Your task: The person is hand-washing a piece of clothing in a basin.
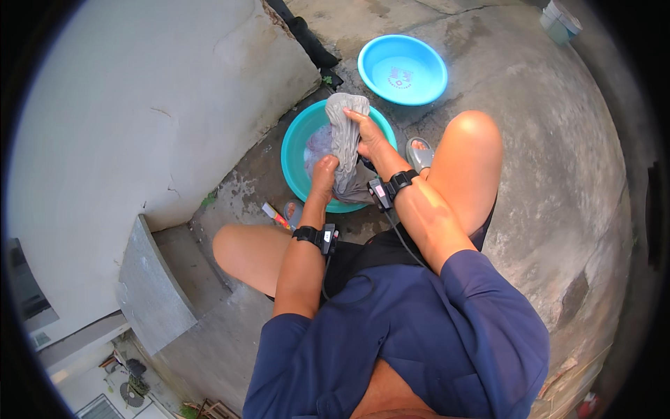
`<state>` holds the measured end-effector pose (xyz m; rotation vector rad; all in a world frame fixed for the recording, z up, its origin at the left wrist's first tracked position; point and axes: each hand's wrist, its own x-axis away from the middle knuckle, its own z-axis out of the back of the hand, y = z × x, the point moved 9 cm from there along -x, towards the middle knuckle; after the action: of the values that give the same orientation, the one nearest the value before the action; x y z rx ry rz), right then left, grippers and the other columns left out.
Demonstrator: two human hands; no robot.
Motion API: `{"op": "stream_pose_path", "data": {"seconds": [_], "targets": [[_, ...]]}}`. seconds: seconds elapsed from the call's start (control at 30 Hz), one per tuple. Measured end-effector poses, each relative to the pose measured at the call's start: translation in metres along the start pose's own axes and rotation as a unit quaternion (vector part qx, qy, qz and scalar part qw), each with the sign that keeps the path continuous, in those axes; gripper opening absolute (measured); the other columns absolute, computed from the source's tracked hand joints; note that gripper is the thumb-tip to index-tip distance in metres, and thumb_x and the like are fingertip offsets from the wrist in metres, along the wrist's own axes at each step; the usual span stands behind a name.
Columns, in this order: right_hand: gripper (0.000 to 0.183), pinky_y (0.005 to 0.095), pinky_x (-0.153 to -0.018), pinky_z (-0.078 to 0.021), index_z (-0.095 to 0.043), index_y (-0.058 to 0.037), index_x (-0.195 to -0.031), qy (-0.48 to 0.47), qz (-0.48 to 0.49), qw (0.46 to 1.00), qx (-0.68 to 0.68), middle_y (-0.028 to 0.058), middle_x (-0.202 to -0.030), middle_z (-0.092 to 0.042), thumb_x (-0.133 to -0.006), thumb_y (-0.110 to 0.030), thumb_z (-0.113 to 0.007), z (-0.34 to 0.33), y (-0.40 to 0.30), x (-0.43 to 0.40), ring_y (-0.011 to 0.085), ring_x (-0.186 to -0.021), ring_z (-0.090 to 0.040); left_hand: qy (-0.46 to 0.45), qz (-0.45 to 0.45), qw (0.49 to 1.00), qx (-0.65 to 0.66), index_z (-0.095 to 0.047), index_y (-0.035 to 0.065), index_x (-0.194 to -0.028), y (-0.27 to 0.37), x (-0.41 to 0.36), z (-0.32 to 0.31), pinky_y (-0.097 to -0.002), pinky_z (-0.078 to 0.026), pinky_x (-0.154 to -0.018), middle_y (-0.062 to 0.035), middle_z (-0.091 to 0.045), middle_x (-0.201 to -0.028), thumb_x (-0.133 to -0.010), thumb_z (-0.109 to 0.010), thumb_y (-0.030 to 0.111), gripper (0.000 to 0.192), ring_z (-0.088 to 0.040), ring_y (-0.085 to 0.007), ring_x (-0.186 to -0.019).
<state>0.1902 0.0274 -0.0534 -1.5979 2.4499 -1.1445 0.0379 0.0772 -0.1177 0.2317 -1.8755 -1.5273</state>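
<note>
A wet grey cloth garment (344, 131) is stretched lengthwise over a teal plastic basin (291, 149). My left hand (325, 170) grips its near left side, fist closed. Higher up on the right, my right hand (368, 135) holds the garment's edge, with the thumb lying across the fabric. The lower part of the cloth hangs down into the basin. Sudsy, pale purplish water or fabric (317, 144) shows at the basin's left; which of these it is I cannot tell. A dark item behind my right hand is mostly hidden.
A blue plastic basin (403, 70) stands beyond the teal one on the concrete ground (555, 173). A brush-like tool with a red and yellow handle (277, 216) lies by my left foot. The white wall (131, 105) rises on the left. A bucket (560, 22) is at the far right.
</note>
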Motion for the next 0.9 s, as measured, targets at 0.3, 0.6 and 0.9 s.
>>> {"op": "stream_pose_path", "data": {"seconds": [0.3,0.6,0.9], "targets": [[0.046,0.0367,-0.089,-0.0527,-0.067,-0.0011,-0.119,-0.09,0.074,0.903,0.414,0.0107,-0.107,-0.071,-0.088,-0.033,-0.079,-0.033,0.015,0.051,0.0205,-0.095,-0.068,-0.014,0.016,0.923,0.384,-0.051,0.0055,-0.137,0.085,-0.002,-0.009,-0.0458,-0.049,-0.101,-0.0161,-0.06,-0.133,-0.092,-0.059,0.065,0.075,-0.06,-0.031,-0.121],[0.033,0.0374,-0.074,-0.0519,-0.07,0.0012,-0.097,0.115,0.131,0.897,0.406,0.011,-0.086,-0.072,-0.097,-0.032,-0.067,0.008,-0.024,0.025,0.0202,-0.081,-0.068,0.023,-0.062,0.952,0.3,-0.053,0.004,-0.129,0.098,0.005,-0.034,-0.0472,-0.053,-0.096,-0.0171,-0.064,-0.123,-0.099,-0.057,0.054,0.059,-0.065,-0.0309,-0.11],[0.032,0.0493,-0.06,-0.0515,-0.065,-0.0057,-0.071,0.149,0.302,0.734,0.59,0.0224,-0.073,-0.065,-0.093,-0.027,-0.056,-0.043,-0.009,0.064,0.0381,-0.07,-0.068,0.125,0.046,0.906,0.402,-0.06,0.0071,-0.105,0.012,-0.009,-0.024,-0.0401,-0.055,-0.074,-0.0088,-0.068,-0.092,-0.1,-0.056,0.039,0.032,-0.069,-0.0236,-0.084]]}}
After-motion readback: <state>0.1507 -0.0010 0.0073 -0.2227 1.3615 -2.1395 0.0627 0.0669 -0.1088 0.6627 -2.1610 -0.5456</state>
